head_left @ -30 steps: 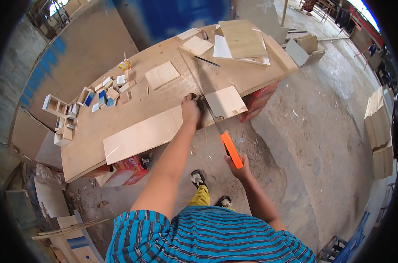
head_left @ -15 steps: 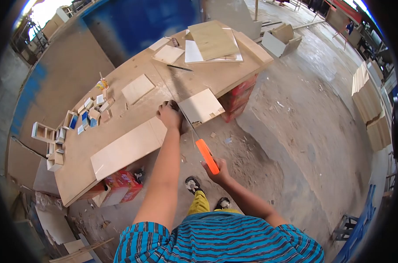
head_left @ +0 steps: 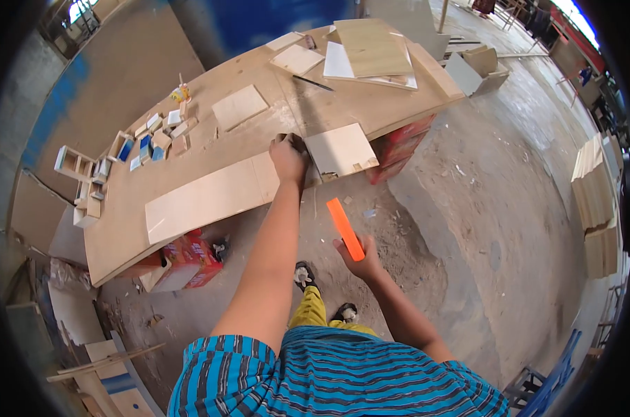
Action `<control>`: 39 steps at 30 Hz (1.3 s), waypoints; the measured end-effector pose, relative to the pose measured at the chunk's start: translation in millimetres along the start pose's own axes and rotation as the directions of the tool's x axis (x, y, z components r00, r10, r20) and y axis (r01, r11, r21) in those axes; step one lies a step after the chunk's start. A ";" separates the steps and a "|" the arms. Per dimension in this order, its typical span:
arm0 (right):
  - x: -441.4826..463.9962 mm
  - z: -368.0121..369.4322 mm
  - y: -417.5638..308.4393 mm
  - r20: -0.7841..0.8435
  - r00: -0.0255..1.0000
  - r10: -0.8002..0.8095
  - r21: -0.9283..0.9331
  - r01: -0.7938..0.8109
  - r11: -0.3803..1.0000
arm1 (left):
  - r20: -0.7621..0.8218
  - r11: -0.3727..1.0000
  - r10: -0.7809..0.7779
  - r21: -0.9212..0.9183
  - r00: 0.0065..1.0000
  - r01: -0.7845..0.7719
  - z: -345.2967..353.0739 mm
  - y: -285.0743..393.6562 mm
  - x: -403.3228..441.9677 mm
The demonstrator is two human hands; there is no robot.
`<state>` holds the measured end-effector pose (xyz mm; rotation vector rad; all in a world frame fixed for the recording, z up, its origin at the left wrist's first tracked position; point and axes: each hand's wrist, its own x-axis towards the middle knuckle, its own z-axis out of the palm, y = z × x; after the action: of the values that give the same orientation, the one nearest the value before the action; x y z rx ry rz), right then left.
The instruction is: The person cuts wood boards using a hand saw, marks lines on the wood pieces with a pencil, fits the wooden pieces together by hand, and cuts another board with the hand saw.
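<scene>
Near the body, the right hand (head_left: 363, 261) grips an orange saw handle (head_left: 343, 222) — blade too faint to trace. Farther off, the left hand (head_left: 288, 161) rests on the pale board (head_left: 207, 198) at the table's (head_left: 225, 154) near edge — sawing, seemingly; a next stroke wants it steady.

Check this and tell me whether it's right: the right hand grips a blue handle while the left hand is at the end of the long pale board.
Not quite: the handle in the right hand is orange, not blue, as the head view shows. The left hand is indeed at the end of the long pale board.
</scene>
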<state>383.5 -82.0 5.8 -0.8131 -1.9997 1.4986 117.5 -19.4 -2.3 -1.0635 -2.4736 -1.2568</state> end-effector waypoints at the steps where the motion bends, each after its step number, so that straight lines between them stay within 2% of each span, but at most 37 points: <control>1: -1.0 -1.7 -3.7 -0.007 1.000 0.018 0.022 -0.018 1.000 | -0.015 1.000 -0.005 -0.012 1.000 0.005 0.9 0.3 -0.5; 7: -16.8 -14.6 -7.3 -0.002 0.999 0.040 -0.024 -0.040 0.999 | 0.019 0.999 0.013 0.037 1.000 -0.014 4.0 -6.0 3.3; 13: -4.7 -21.0 3.0 -0.025 0.998 0.065 0.088 -0.062 0.994 | 0.010 0.998 0.013 0.059 1.000 -0.014 6.1 -7.7 9.6; 15: -7.6 -18.3 12.7 -0.046 0.997 0.056 0.054 -0.054 0.997 | -0.004 0.998 0.028 0.057 1.000 -0.028 4.8 -8.1 9.0; 20: -16.7 -10.2 14.1 -0.043 0.999 0.003 -0.049 -0.005 0.999 | 0.072 0.997 0.056 0.041 0.996 -0.059 8.0 -20.4 17.4; 23: -13.9 -3.2 -18.4 -0.031 0.999 -0.023 -0.117 0.019 0.993 | 0.054 0.996 0.074 0.053 0.996 -0.077 8.7 -21.2 20.6; 29: 1.3 -27.0 0.9 0.002 0.990 0.139 0.047 -0.139 0.989 | 0.044 0.996 0.053 0.074 0.998 -0.056 6.7 -19.4 21.5; 33: -3.8 -17.6 -4.9 -0.084 0.995 0.053 0.121 -0.043 0.992 | 0.056 0.998 0.009 0.060 0.998 -0.012 6.0 -17.6 23.3; 36: -10.8 -7.6 -16.1 -0.199 0.971 -0.129 0.057 0.143 0.988 | 0.051 0.998 0.019 0.054 0.999 -0.021 10.3 -20.5 23.7; 37: -14.7 -4.8 -15.2 -0.192 0.974 -0.121 0.028 0.129 0.991 | 0.052 1.000 0.000 0.027 0.999 -0.002 9.3 -18.0 23.6; 39: -11.7 -1.4 -26.8 -0.216 0.955 -0.203 -0.082 0.189 0.979 | 0.052 0.999 0.015 0.034 0.999 -0.016 7.6 -15.0 23.9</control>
<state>388.3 -95.2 31.5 -0.7471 -1.9040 1.1853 91.3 -7.0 -6.1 -1.1183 -2.5105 -1.1921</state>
